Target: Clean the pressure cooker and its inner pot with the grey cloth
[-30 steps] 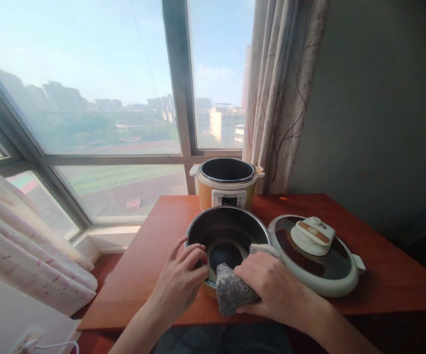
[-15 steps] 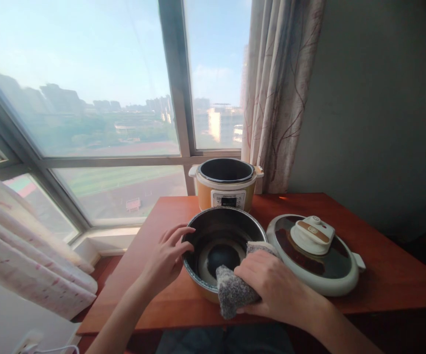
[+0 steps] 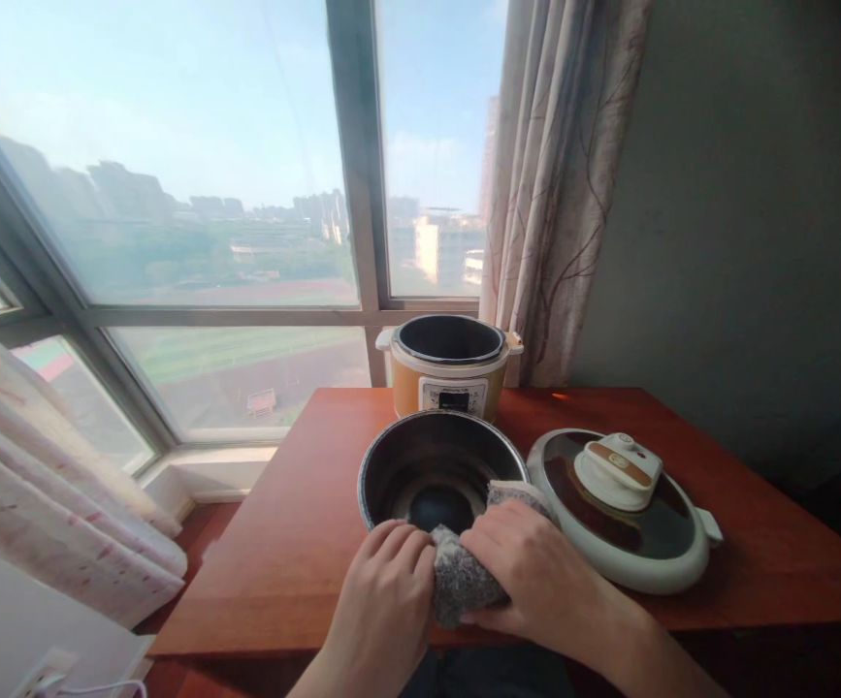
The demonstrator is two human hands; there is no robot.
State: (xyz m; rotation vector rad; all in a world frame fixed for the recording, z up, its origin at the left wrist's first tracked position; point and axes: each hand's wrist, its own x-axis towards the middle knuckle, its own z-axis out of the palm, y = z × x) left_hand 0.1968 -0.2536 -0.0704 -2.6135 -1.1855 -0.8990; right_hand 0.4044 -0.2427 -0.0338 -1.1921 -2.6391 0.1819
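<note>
In the head view, grips a grey cloth (image 3: 464, 584) in the right hand (image 3: 526, 562), bunched over the near right rim of the pot (image 3: 398, 480); curls the left hand (image 3: 389, 596) closely over the near rim, just left of the cloth, with the thumb hidden. Shows the pot on the table (image 3: 267, 562), near the open cooker (image 3: 449, 372) at the far side and left of the lid (image 3: 667, 533).
</note>
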